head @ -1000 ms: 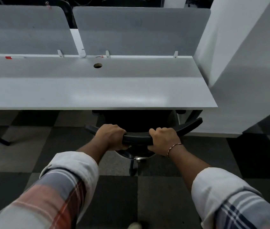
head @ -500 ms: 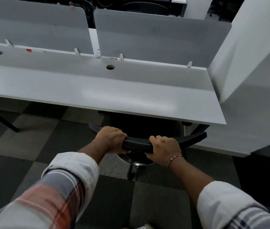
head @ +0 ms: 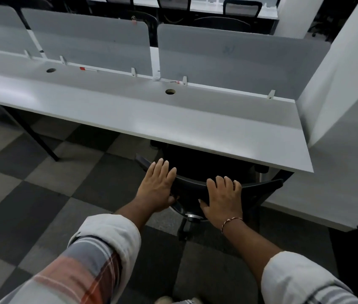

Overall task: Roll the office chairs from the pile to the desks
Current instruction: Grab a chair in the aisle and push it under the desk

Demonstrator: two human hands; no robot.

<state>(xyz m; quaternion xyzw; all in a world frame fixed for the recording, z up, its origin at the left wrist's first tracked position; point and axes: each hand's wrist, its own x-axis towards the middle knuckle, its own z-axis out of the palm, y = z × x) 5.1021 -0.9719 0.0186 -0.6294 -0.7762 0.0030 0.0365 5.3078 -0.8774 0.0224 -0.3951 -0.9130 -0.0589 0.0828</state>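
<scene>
Half a second ago both hands were curled round the top rim of the chair (head: 259, 190) back. Now the grip is undone. The left hand (head: 158, 187) lies flat with its fingers straight and slightly spread over the left part of the rim, its thumb tucked just under the edge. The right hand (head: 223, 199) is flat as well, fingers loosely spread on top of the rim and thumb pointing toward the left hand. Whether either hand presses down cannot be told. A thin bracelet (head: 231, 221) sits on the right wrist.

The chair stays under the desk (head: 173, 126), directly ahead of the hands, with its seat hidden below the desk top and only the back and part of the base (head: 186, 227) showing below the right hand. The chair faces away from the person, into the desk. The long axis of the rim runs from left to right under both hands, roughly along the desk's front edge, and its ends curve forward toward the desk.

Beyond the fingertips, a cable hole (head: 170, 91) opens in the desk top before grey divider panels (head: 228, 58). Checked carpet tiles (head: 42, 194) lie to the left of the left hand.
</scene>
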